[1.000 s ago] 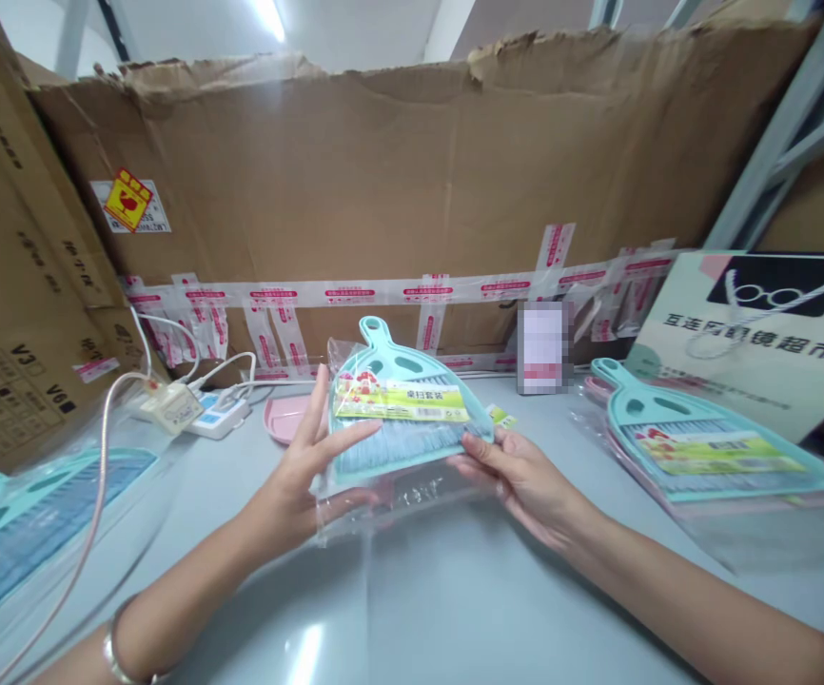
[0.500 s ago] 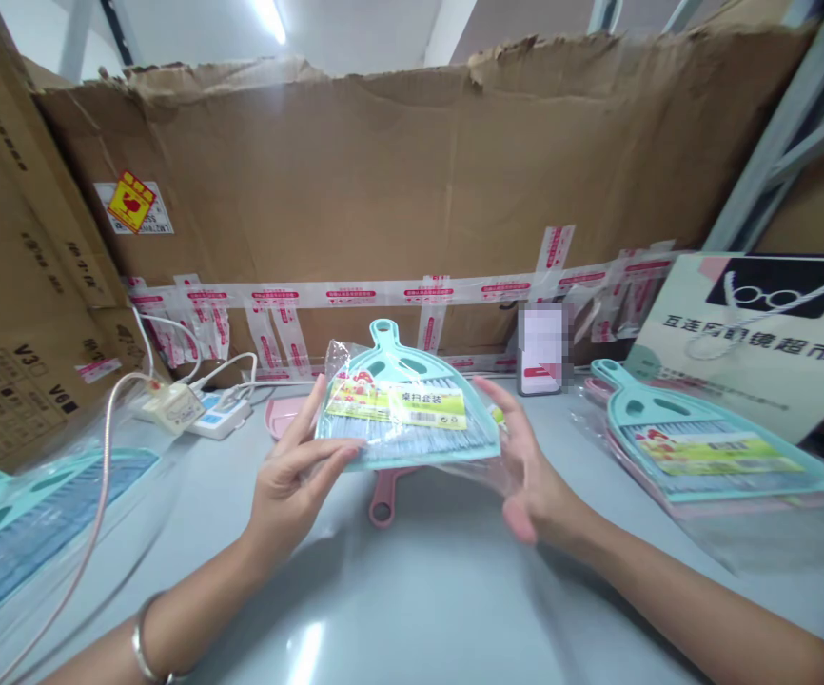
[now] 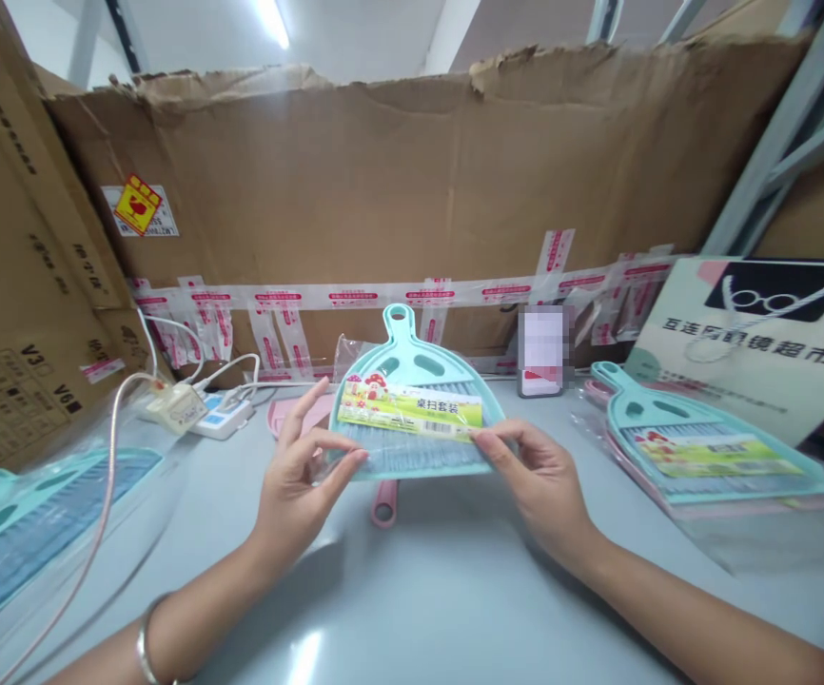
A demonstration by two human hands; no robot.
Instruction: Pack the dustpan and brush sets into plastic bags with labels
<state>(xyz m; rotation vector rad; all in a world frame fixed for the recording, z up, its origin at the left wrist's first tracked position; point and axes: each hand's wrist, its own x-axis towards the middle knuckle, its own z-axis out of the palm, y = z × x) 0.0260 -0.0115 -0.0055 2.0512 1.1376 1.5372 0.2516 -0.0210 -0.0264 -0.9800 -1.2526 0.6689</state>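
Observation:
A turquoise dustpan and brush set (image 3: 412, 461) in a clear bag is held up in front of me, its handle pointing up. Across its front runs a green and yellow label with red mushrooms. My left hand (image 3: 304, 480) grips the lower left side, thumb and one finger over the front, other fingers raised by the edge. With thumb on the label's right end and fingers partly hidden, my right hand (image 3: 537, 480) pinches the right edge. Behind the set lies a pink dustpan (image 3: 290, 417) on the table, mostly covered, with a pink handle (image 3: 384, 504) showing below.
More bagged sets lie at the right, a turquoise one (image 3: 676, 433) over pink, and another turquoise set (image 3: 48, 514) at the left. A power strip (image 3: 223, 417) with cables, a phone (image 3: 541, 352), a printed bag (image 3: 761, 333) and large cardboard (image 3: 383, 190) line the back.
My right hand has closed from beside the bag onto the set's right edge. The set has shifted slightly right, its handle higher, and its label now faces me more fully.

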